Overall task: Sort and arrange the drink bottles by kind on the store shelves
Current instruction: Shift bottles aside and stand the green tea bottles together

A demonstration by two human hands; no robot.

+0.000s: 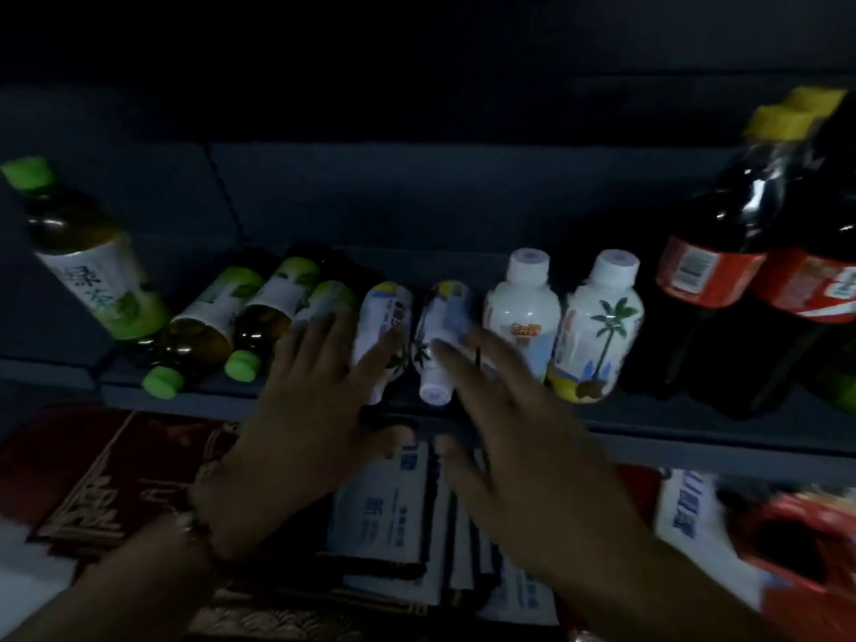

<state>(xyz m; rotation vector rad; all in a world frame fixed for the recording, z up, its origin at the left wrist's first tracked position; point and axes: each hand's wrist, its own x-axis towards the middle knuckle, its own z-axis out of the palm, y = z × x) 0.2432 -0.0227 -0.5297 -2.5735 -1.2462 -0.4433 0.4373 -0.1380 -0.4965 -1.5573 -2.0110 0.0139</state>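
Both hands reaching toward toppled drink bottles on a dim store shelf.

Two white palm-print bottles lie on their sides, long axes running front to back, caps toward the shelf edge; two more stand upright just to their right. Green-tea bottles lie likewise, green caps forward, one leaning upright. Dark cola bottles stand far right. Left hand and right hand hover with fingers spread, gripping nothing.

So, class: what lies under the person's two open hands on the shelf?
Two white palm-tree bottles lie on their sides under the left hand and right hand; green tea bottles lie beside. The hands cover parts of both white bottles.
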